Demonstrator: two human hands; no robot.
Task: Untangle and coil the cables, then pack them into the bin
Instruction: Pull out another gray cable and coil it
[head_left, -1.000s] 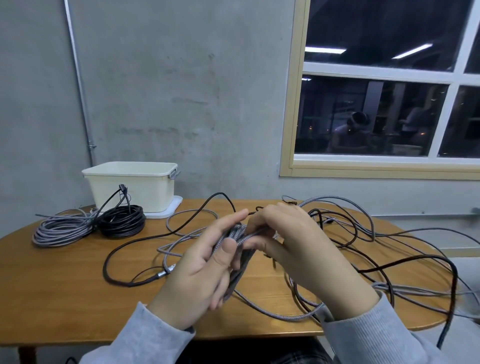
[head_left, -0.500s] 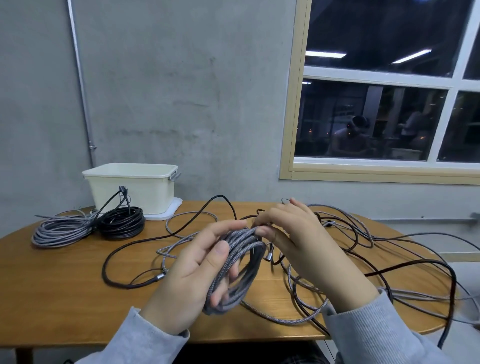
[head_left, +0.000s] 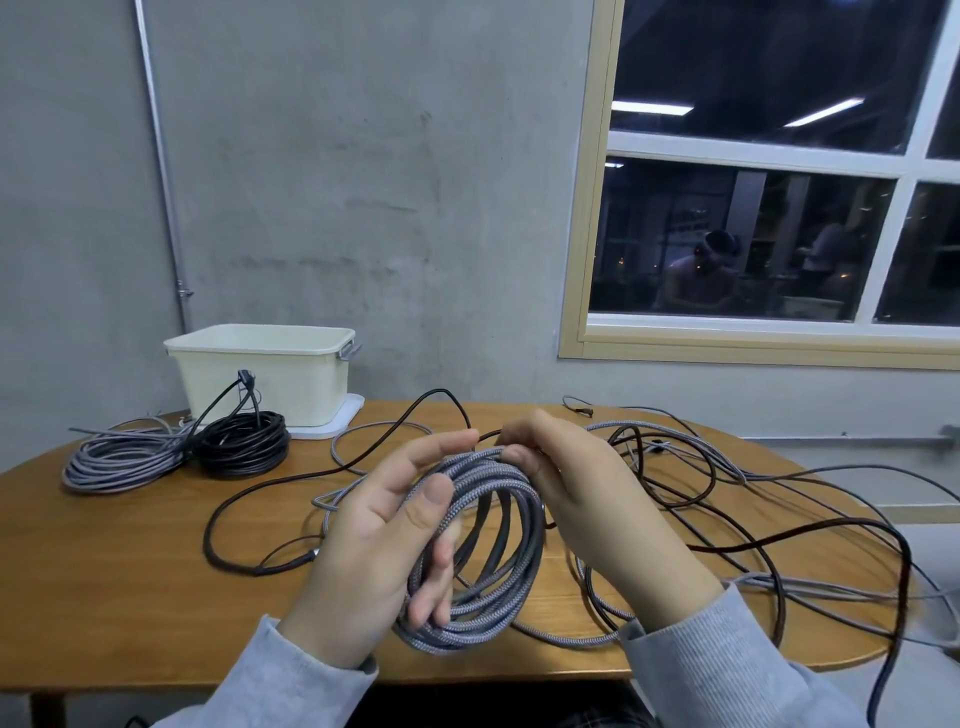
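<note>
Since a second ago the bunched grey braided cable between the hands has opened out into a round hanging coil (head_left: 483, 556), and the left thumb now lies over its strands instead of beside them. The left hand (head_left: 379, 545) grips the coil's left side, thumb on the front and fingers curled through the loop. The right hand (head_left: 582, 499) pinches the top of the coil with its fingertips. This coil hangs upright above the near edge of the brown wooden tabletop (head_left: 114, 582), its ring facing the camera and its longer axis running from top right to bottom left. A loose tail of it trails right into the tangle of grey and black cables (head_left: 769, 509) spread over the tabletop's right half. At far left lie a finished grey coil (head_left: 124, 460) and a black coil (head_left: 244, 449), touching, just before the cream plastic bin (head_left: 265, 374).
</note>
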